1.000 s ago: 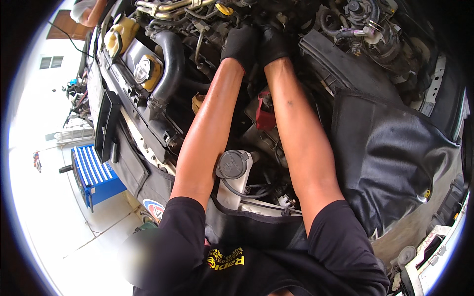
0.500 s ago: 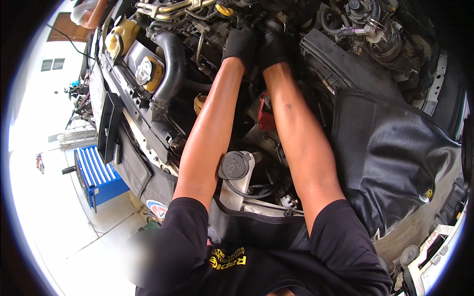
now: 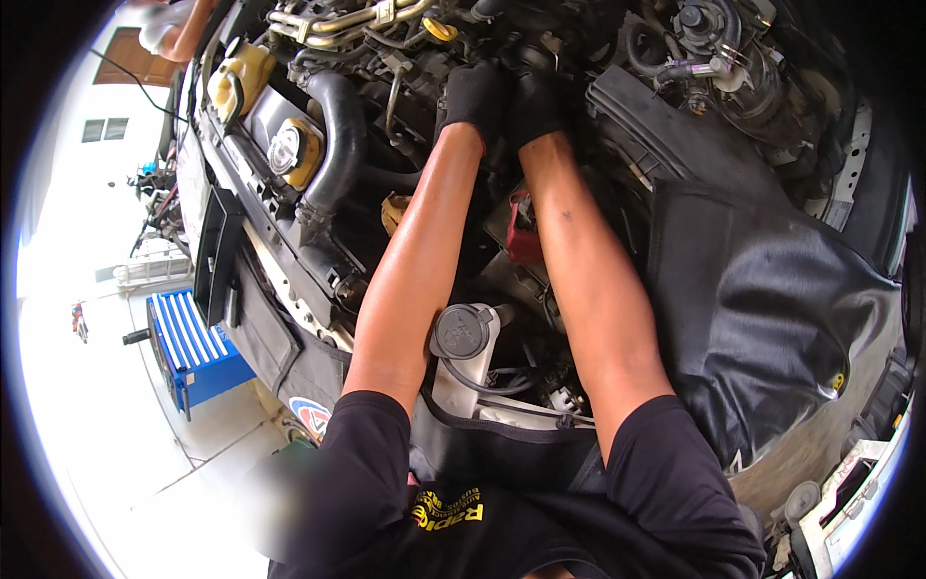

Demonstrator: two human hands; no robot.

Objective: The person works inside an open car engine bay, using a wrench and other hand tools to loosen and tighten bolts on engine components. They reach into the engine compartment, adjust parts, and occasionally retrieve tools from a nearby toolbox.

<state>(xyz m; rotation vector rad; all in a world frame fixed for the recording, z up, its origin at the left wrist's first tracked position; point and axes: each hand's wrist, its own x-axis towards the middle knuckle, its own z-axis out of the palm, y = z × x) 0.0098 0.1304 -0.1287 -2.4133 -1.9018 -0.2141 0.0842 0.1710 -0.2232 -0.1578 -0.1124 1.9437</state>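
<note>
My left hand (image 3: 471, 99), in a black glove, is deep among the engine parts at the top middle, its fingers curled on something I cannot make out. Close on its right, my right hand (image 3: 536, 104), also black-gloved, reaches into the same dark spot; its fingers are hidden. Just above and left of them is a yellow loop handle (image 3: 440, 30). A red terminal cover (image 3: 524, 232) sits beside my right forearm, and a white reservoir with a dark round cap (image 3: 461, 333) lies between my forearms.
A black fender cover (image 3: 752, 318) drapes the right side. A curved black hose (image 3: 336, 135) and a yellowish reservoir (image 3: 241, 77) are at left. A blue drawer cart (image 3: 203, 374) stands on the floor beyond. Another person's arm (image 3: 178, 37) shows at the upper left.
The view has shifted slightly, so the engine bay sits a little lower in the picture. Both my hands stay in the same spot among the engine parts, with only small movement.
</note>
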